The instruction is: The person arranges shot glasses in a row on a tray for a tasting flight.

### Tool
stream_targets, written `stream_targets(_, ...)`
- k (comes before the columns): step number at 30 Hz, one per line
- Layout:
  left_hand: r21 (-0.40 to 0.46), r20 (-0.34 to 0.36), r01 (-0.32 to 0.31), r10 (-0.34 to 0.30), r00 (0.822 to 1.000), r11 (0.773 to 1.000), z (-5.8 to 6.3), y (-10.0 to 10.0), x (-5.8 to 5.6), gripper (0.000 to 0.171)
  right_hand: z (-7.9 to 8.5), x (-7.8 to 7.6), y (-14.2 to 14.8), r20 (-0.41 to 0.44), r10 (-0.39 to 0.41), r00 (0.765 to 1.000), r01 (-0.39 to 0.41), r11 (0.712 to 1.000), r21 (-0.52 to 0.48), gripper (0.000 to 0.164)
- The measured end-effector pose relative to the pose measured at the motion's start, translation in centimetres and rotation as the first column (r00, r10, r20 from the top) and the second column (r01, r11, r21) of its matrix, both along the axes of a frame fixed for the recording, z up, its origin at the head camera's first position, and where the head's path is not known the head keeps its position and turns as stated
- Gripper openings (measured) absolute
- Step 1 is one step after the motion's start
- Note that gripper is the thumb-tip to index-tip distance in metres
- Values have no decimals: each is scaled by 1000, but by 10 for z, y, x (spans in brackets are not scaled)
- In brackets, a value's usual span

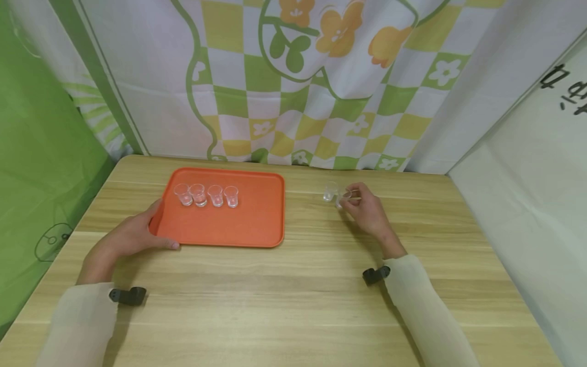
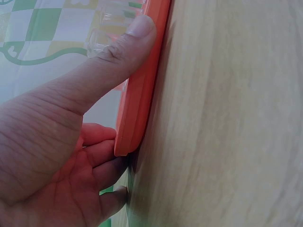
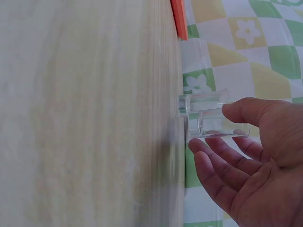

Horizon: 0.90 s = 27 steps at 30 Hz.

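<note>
A clear shot glass (image 3: 210, 124) is between the thumb and fingers of my right hand (image 1: 369, 213), its base at or very near the wooden tabletop. Close beside it, on its left in the head view, stands another clear shot glass (image 1: 329, 191). On the left is an orange tray (image 1: 249, 221) with a row of several clear shot glasses (image 1: 216, 195) upright along its back half. My left hand (image 1: 130, 234) rests at the tray's near left corner. Its extended thumb (image 2: 130, 45) lies along the near side, while the loose fingers touch the left side.
The wooden table (image 1: 257, 306) ends at a patterned curtain (image 1: 312, 112) behind. Green cloth (image 1: 50, 127) hangs at the left and a white sheet (image 1: 527, 168) at the right. Each wrist bears a small black camera mount (image 1: 128, 295).
</note>
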<state>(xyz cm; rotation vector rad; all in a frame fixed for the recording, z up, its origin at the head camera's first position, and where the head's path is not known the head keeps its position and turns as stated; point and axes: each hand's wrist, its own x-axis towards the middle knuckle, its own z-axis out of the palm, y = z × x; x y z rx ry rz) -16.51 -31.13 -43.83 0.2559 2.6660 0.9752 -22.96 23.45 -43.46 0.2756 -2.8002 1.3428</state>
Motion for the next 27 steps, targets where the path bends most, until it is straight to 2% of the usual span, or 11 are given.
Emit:
stream_targets(16,-8,-13,5,-5,1000,1000,-1,-1,0,132,10,11,-9,-15,52,999,-53,998,-39,37)
stream_targets(27,16,-7,7,-7,1000,1000,-1,-1,0,131,15,16,-20,-25,85,996,-86,995,-54,37)
